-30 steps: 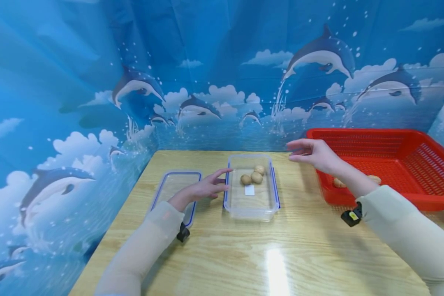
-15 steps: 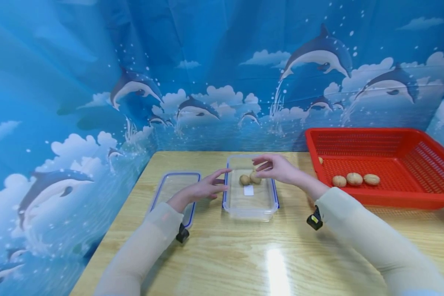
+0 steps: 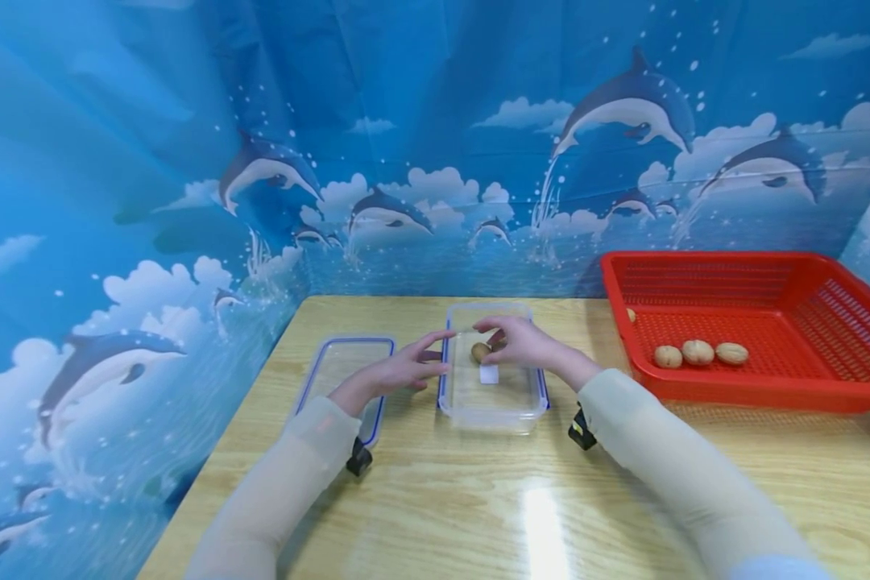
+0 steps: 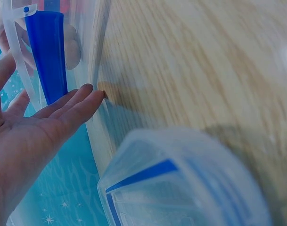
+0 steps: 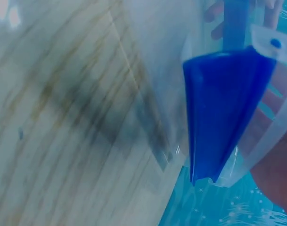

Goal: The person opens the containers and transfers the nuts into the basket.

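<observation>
A clear plastic container with blue clips stands mid-table. My left hand lies flat, its straight fingers touching the container's left wall; the left wrist view shows those fingers against the wall beside a blue clip. My right hand reaches down into the container, fingers curled round a walnut that is mostly hidden. One walnut shows beside that hand, near a white label. In the right wrist view only the blurred table and another blue clip show.
The container's lid lies flat to the left, under my left forearm. A red mesh basket at the right holds three walnuts and a smaller bit near its far-left corner. Dolphin-print sheets wall the table at the back and left.
My right hand has swung left from the basket's corner and come down into the container, covering two of the walnuts there. The left hand has stayed put.
</observation>
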`<state>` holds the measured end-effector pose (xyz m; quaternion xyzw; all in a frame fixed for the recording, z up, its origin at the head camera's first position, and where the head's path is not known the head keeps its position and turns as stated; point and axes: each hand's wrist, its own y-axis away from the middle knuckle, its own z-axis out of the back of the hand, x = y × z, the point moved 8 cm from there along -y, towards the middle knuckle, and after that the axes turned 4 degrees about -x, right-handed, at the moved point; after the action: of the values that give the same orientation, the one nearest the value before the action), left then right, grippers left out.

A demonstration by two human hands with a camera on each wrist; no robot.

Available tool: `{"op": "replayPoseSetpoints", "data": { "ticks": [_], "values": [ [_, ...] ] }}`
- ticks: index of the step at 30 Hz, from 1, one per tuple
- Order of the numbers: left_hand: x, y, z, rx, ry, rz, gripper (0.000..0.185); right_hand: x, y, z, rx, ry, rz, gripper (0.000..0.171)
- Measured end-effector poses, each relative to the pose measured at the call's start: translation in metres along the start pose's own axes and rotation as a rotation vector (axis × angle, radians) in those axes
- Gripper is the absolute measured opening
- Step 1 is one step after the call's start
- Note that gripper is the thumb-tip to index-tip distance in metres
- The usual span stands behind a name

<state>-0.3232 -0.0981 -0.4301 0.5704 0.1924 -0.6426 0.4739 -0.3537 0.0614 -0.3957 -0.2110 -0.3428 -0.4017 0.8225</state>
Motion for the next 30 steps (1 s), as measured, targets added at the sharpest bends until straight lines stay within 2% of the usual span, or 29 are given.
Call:
{"op": "replayPoseSetpoints", "data": {
  "ticks": [4, 13, 25, 30],
  "values": [
    [0.001, 0.0, 0.0, -0.001, 0.002, 0.002, 0.065, -0.001, -0.002, -0.004, -0.014, 0.069, 0.003, 0.062],
    [0.001, 0.001, 0.0, -0.008, 0.0, 0.019, 0.062, -0.005, -0.002, -0.012, -0.018, 0.281, -0.053, 0.057],
    [0.002, 0.0, 0.0, 0.007, -0.01, 0.001, 0.063, -0.002, 0.0, -0.02, 0.046, 0.383, -0.013, 0.042],
    [0.002, -0.001, 0.0, 0.002, -0.001, 0.006, 0.063, -0.003, 0.001, -0.022, 0.072, 0.421, -0.002, 0.041]
  ]
}}
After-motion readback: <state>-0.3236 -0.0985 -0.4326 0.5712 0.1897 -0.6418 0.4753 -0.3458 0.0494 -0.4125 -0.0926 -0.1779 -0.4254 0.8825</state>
